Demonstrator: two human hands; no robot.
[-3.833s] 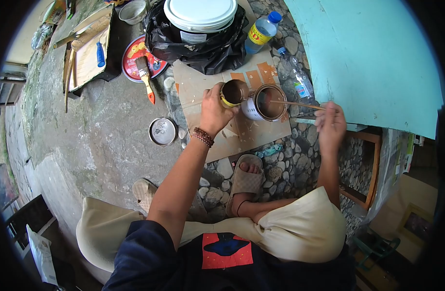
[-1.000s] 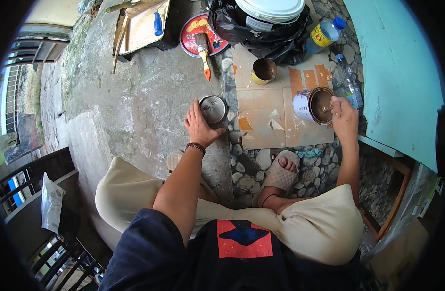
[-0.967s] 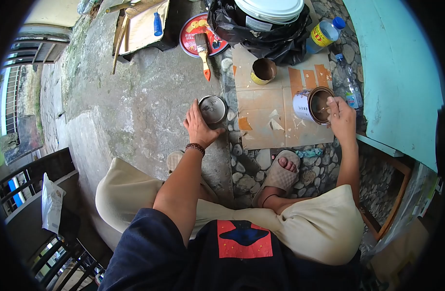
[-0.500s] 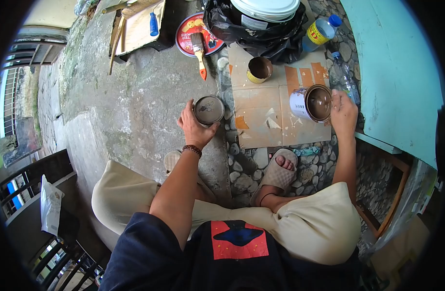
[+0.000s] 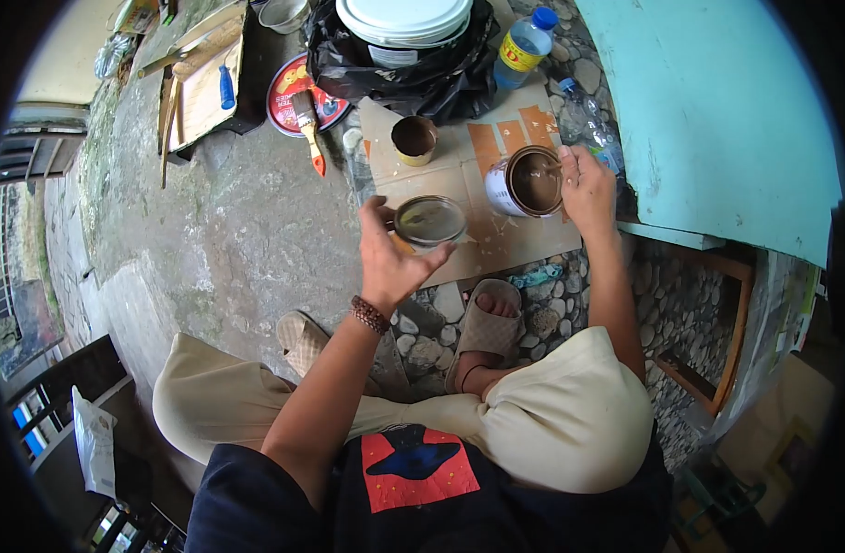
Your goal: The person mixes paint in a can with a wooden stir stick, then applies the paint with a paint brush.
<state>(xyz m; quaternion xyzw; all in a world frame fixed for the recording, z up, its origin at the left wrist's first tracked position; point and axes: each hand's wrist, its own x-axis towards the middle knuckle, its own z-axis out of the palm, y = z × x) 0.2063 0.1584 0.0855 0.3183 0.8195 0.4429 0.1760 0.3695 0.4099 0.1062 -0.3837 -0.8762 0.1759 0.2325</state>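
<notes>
My left hand (image 5: 393, 256) curves around a small can (image 5: 429, 223) with a greyish top and a bit of yellow on its side. The can is tilted, over the near left edge of the cardboard sheet (image 5: 469, 184). To its right, my right hand (image 5: 588, 189) grips the rim of an open paint can (image 5: 507, 189) with a white and purple label. Glossy brown paint (image 5: 536, 184) shows inside, and this can leans toward the right hand. Beyond the hands, an open yellow tin (image 5: 414, 143), brown on the inside, stands on the cardboard.
A paintbrush (image 5: 307, 129) lies across a red round lid (image 5: 280, 97). Behind are a paint tray (image 5: 201, 88) with a blue-handled tool (image 5: 226, 88) and a white bucket (image 5: 404, 18) in a black bag (image 5: 349, 74). Bottles (image 5: 524, 46) stand near the turquoise panel (image 5: 717, 120).
The view has shifted, so the scene sits further left. My left hand has brought the small can closer to the paint can and tilted it. The right hand keeps its grip on the rim.
</notes>
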